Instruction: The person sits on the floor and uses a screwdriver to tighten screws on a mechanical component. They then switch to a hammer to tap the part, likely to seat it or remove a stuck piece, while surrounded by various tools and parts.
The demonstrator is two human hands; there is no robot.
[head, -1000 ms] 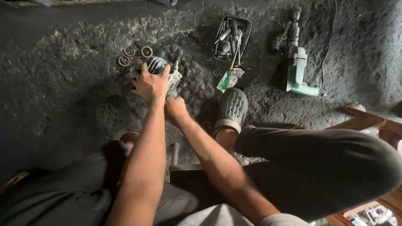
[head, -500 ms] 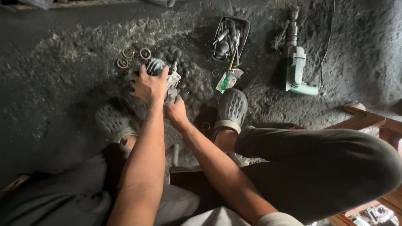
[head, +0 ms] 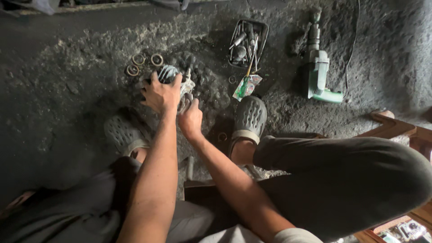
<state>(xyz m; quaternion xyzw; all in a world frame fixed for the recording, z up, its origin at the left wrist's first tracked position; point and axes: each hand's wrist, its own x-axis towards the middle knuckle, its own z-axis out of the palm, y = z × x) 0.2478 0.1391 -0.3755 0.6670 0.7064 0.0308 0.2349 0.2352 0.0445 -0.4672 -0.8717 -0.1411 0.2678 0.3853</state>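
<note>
Since a moment ago the left hand [head: 161, 93] still presses on top of the grey metal part [head: 174, 78], clasping it, while the right hand [head: 191, 119] has stayed pinched at its near side, so the work goes on.

Gritty floor [head: 67, 112]: 3 rings [head: 144, 64], tray [head: 263, 33], drill [head: 319, 74].

Both hands meet on a metal part [head: 173, 81] on the ground between two shoes: left hand [head: 161, 94] on top, right hand [head: 191, 120] just beside it. Three rings [head: 144, 64] lie beyond, a tool tray [head: 262, 31] farther right, then a power drill [head: 318, 72].
</note>
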